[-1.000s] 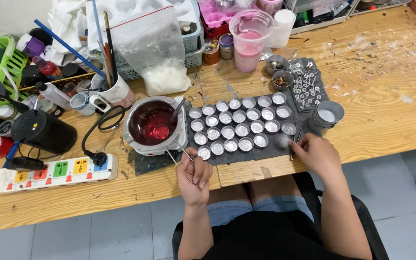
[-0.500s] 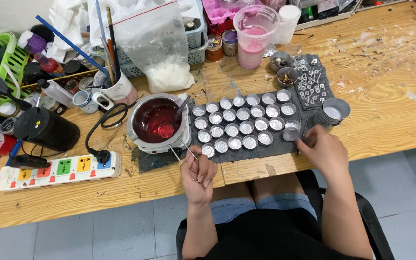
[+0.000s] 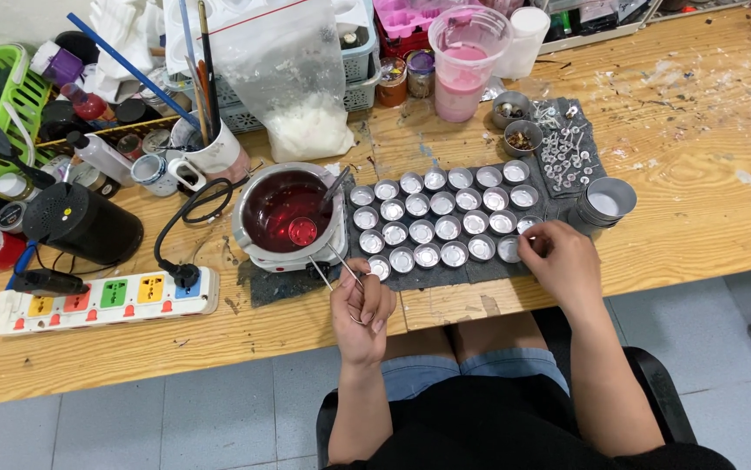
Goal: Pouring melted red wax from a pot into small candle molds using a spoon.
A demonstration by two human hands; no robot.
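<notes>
My left hand (image 3: 362,309) rests at the table's front edge and grips thin metal tweezers (image 3: 338,267) that point toward the melting pot (image 3: 289,213) of red liquid wax. My right hand (image 3: 560,261) sits at the right end of the dark mat (image 3: 480,271), its fingertips pinching a small metal cup (image 3: 509,251) at the end of the front row. Several rows of empty small metal cups (image 3: 439,218) cover the mat. A stack of the same cups (image 3: 606,202) stands just right of my right hand.
Wick tabs (image 3: 567,148) lie on a second mat behind the rows. A pink-filled plastic cup (image 3: 466,65), a bag of white wax (image 3: 304,96), a mug of brushes (image 3: 210,152), a black cylinder (image 3: 84,228) and a power strip (image 3: 106,300) crowd the back and left.
My right hand has carried a small metal cup leftward from the mat's right edge to the end of the front row. My left hand has stayed put with the tweezers.
</notes>
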